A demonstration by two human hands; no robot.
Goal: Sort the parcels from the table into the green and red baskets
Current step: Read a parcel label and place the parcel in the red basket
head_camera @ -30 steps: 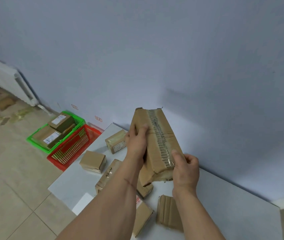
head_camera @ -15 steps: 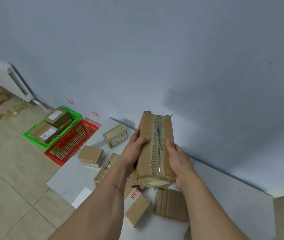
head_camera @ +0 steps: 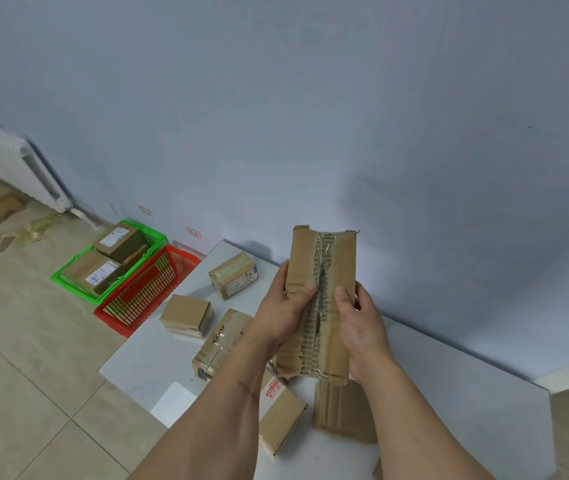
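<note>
While held above the table [head_camera: 144,368], the long torn parcel [head_camera: 335,271] stands upright. L hand [head_camera: 281,313] & R hand [head_camera: 359,323] both grip it, thumbs on front.

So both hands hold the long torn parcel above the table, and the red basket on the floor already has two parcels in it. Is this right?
Not quite. The head view shows the two parcels in the green basket; the red basket shows no parcels. The rest holds: left hand and right hand hold the long torn parcel above the table.
</note>
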